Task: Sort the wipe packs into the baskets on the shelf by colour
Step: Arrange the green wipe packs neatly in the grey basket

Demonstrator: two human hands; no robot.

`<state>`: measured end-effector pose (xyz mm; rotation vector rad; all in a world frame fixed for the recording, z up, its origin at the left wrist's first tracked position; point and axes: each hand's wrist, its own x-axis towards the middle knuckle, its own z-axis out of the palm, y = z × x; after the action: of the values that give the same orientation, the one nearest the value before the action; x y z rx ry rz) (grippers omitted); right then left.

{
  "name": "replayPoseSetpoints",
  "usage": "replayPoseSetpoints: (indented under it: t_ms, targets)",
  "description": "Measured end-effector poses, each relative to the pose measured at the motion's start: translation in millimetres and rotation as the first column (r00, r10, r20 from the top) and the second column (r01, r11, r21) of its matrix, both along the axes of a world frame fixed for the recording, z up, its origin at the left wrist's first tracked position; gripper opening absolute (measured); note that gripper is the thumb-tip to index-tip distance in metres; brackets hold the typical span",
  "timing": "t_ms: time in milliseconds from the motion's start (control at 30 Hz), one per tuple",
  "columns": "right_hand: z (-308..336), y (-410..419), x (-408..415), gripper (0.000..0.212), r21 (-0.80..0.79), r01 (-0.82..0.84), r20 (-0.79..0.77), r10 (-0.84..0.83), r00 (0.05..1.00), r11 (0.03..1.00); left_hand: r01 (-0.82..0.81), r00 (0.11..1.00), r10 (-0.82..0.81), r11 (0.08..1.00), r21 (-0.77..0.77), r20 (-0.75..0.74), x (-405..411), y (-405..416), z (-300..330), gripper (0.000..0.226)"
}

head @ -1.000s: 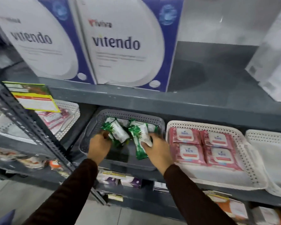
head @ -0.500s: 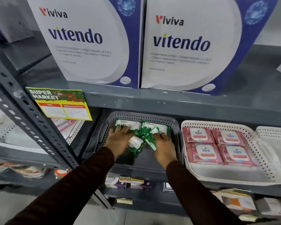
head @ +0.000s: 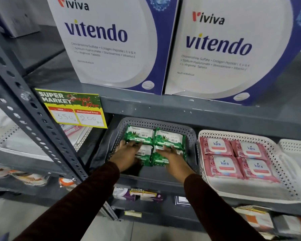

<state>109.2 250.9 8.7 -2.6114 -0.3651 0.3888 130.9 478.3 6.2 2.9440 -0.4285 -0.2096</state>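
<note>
**Mia:** Where are the green wipe packs (head: 154,145)?

**Sam:** In the grey basket (head: 192,136) on the shelf (head: 181,112). Two lie flat side by side at the back. Two more lie just in front of them, under the hands.

**Mia:** What are the hands doing?

**Sam:** The left hand (head: 128,156) lies flat on the front left pack, fingers out straight. The right hand (head: 172,156) lies flat on the front right pack, fingers spread a little. Neither one is pinching or gripping. They look like they are pressing the packs down.

**Mia:** How would a pack feel?

**Sam:** I think soft and squishy, and light. The wrapper looks shiny, so it may be a bit slippery. It will not break. I would take it by the two long sides, or pinch the crimped end.

**Mia:** And the pink wipe packs (head: 235,156)?

**Sam:** Four of them sit in the white basket (head: 285,173) just beside the grey one. They are in two neat rows.

**Mia:** What can't you see?

**Sam:** The hands cover much of the front green packs. The front of the grey basket is dark, so I cannot tell if anything lies there. Another white basket (head: 295,145) is cut off at the right edge. A price tag (head: 71,108) and the shelf post (head: 30,119) hide most of a basket on the left. Things on the lower shelf are too blurry to name.
</note>
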Motion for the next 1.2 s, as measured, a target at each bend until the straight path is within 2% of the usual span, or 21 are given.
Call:
replayPoseSetpoints:
  t_ms: [100, 200, 267, 333, 467, 533, 733, 867, 933, 1033, 1100, 1200]
  targets:
    - [-5, 4, 3, 0.095, -0.042, -0.037, -0.008, 0.037, 0.999, 0.998, 0.013, 1.000, -0.013, 0.998, -0.054, -0.015, 2, 2, -3, 0.073]
    - [-9, -1, 6, 0.077, 0.068, -0.014, -0.058, 0.018, 0.998, 0.998, -0.026, 0.999, 0.030, 0.982, -0.186, 0.018, 4, 7, -4, 0.068]
    - [-8, 0, 18, 0.067, 0.044, 0.058, 0.051, -0.060, 0.997, 0.997, -0.048, 0.992, 0.078, 0.961, -0.271, 0.098, 12, 5, 1, 0.061]
    - [-5, 3, 36, 0.063, -0.083, 0.084, 0.183, -0.068, 0.981, 0.993, -0.050, 0.988, 0.079, 0.976, -0.211, 0.135, 28, -2, 5, 0.058]
    - [-12, 12, 62, 0.063, -0.186, 0.097, 0.153, -0.069, 0.986, 0.978, -0.024, 0.999, 0.023, 0.999, -0.029, -0.039, 47, -24, -4, 0.064]
    - [-22, 11, 64, 0.064, -0.193, 0.096, 0.139, -0.070, 0.988, 0.976, -0.027, 0.996, 0.027, 1.000, -0.003, -0.082, 48, -27, -14, 0.061]
    - [-35, -6, 71, 0.067, -0.220, 0.009, 0.208, 0.038, 0.977, 0.975, -0.009, 1.000, 0.008, 1.000, -0.014, -0.023, 49, -23, -23, 0.060]
    - [-35, -3, 71, 0.065, -0.235, 0.007, 0.219, 0.046, 0.975, 0.972, -0.007, 1.000, 0.007, 1.000, -0.006, -0.009, 48, -24, -25, 0.061]
    - [-27, 2, 72, 0.064, -0.253, 0.002, 0.179, 0.045, 0.983, 0.968, -0.025, 1.000, 0.025, 0.999, 0.022, -0.010, 51, -24, -22, 0.060]
    - [-9, 0, 65, 0.065, -0.217, -0.027, 0.114, 0.053, 0.992, 0.976, -0.065, 0.993, 0.077, 0.989, 0.129, -0.091, 51, -37, -14, 0.062]
    - [1, -16, 56, 0.061, -0.109, -0.020, 0.246, 0.046, 0.968, 0.994, -0.082, 0.995, 0.085, 0.996, 0.041, -0.060, 47, -61, -8, 0.063]
    - [13, -71, 34, 0.052, 0.108, 0.054, 0.438, -0.097, 0.894, 0.993, 0.024, 0.992, 0.007, 0.971, -0.238, 0.129, 28, -125, 4, 0.057]
